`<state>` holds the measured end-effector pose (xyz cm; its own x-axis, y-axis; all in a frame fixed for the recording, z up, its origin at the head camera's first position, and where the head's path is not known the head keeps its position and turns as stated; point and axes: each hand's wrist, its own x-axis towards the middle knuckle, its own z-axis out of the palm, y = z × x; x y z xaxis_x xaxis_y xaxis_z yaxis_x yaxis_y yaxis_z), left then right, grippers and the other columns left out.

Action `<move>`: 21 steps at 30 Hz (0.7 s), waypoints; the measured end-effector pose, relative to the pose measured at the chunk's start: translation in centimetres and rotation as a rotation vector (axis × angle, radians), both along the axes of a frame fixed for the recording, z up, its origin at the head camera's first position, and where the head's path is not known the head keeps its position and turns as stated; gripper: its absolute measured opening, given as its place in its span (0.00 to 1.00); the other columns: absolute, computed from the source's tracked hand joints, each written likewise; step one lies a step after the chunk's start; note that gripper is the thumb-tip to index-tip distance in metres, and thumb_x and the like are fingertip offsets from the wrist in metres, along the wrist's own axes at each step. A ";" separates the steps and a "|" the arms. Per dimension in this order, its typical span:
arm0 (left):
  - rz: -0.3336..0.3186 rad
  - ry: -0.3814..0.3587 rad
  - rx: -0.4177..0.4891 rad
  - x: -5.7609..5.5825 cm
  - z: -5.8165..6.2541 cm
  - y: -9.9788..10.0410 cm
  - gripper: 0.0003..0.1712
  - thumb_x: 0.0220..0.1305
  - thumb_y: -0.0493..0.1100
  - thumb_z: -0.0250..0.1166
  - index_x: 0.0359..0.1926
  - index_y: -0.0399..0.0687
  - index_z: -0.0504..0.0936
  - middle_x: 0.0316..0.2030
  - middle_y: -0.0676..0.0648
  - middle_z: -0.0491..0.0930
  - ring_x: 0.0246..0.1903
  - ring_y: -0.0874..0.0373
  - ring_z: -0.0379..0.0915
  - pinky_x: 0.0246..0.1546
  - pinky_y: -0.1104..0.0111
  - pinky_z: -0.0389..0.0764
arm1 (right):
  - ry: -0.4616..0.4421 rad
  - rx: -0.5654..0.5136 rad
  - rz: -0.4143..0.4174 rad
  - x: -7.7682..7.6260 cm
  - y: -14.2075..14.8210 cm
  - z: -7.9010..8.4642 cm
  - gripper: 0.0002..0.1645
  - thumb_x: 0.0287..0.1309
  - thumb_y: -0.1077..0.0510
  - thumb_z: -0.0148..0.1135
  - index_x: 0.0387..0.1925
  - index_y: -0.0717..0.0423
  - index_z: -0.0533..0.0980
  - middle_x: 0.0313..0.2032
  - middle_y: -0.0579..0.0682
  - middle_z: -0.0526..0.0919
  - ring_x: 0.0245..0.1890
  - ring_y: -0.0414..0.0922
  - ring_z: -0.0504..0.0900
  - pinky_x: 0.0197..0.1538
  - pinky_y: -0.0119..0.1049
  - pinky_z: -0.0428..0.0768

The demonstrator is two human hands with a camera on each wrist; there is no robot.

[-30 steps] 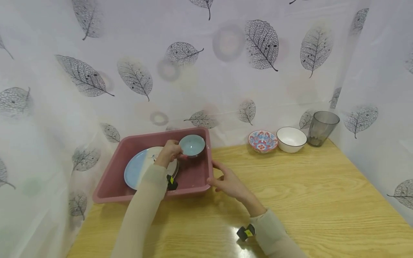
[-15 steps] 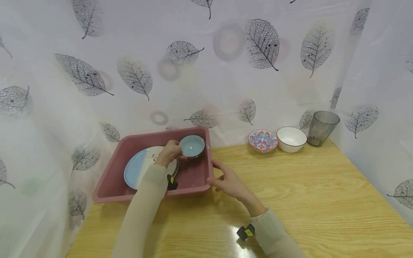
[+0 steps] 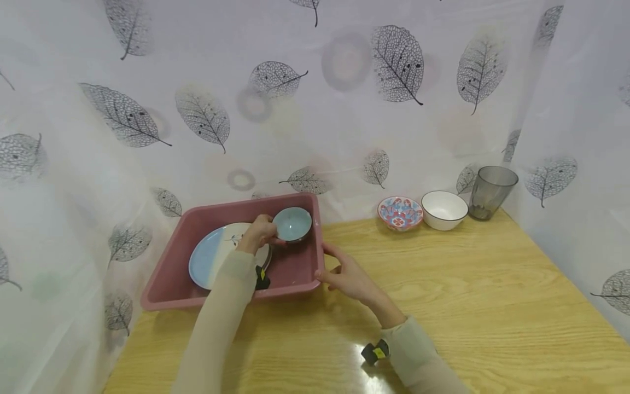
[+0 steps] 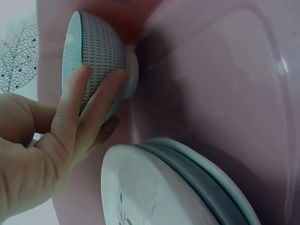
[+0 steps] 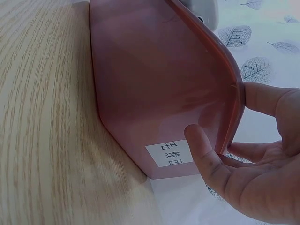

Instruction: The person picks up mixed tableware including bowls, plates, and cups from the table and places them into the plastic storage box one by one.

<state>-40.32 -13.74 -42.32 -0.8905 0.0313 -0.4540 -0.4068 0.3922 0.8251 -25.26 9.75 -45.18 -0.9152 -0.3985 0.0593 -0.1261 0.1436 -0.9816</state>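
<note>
In the head view, a pale blue-green bowl [image 3: 293,223] is in the back right corner of a pink plastic basin [image 3: 167,268]. My left hand [image 3: 258,232] grips the bowl's left side. The left wrist view shows the bowl's [image 4: 101,51] dashed outer wall and pale foot, with fingers of my left hand [image 4: 51,136] spread along the wall. Stacked plates [image 3: 211,260] lie left in the basin, the top one half blue, half cream, partly hidden by my left arm. My right hand [image 3: 346,276] holds the basin's right rim, with a finger against its outer wall [image 5: 154,93].
A red-and-blue patterned bowl [image 3: 400,214], a white dark-rimmed bowl [image 3: 444,210] and a smoky grey tumbler [image 3: 492,192] stand in a row at the back right of the wooden table [image 3: 467,295]. A leaf-print curtain [image 3: 315,131] hangs behind and along both sides.
The head view has shifted very slightly. Both hands, the bowl and the basin keep their places.
</note>
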 end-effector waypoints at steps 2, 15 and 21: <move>-0.014 0.002 -0.013 0.0 0.0 0.0 0.34 0.58 0.18 0.44 0.68 0.20 0.55 0.59 0.26 0.66 0.25 0.48 0.83 0.36 0.63 0.86 | -0.004 0.001 -0.003 0.0 0.0 0.1 0.43 0.64 0.59 0.63 0.76 0.56 0.55 0.72 0.59 0.61 0.39 0.61 0.84 0.38 0.51 0.84; -0.049 0.001 -0.012 -0.2 -0.8 -0.2 0.37 0.58 0.19 0.43 0.70 0.20 0.50 0.60 0.26 0.64 0.24 0.50 0.81 0.28 0.68 0.86 | 0.002 0.002 -0.008 0.0 -0.1 0.1 0.43 0.64 0.59 0.63 0.76 0.57 0.55 0.72 0.60 0.62 0.36 0.54 0.85 0.37 0.49 0.84; -0.050 0.005 -0.031 -0.2 -1.1 -0.2 0.36 0.58 0.19 0.44 0.69 0.20 0.52 0.58 0.27 0.65 0.24 0.50 0.80 0.27 0.68 0.85 | 0.001 0.002 -0.004 0.0 -0.1 0.1 0.43 0.64 0.58 0.63 0.76 0.56 0.55 0.72 0.60 0.61 0.35 0.54 0.85 0.38 0.53 0.83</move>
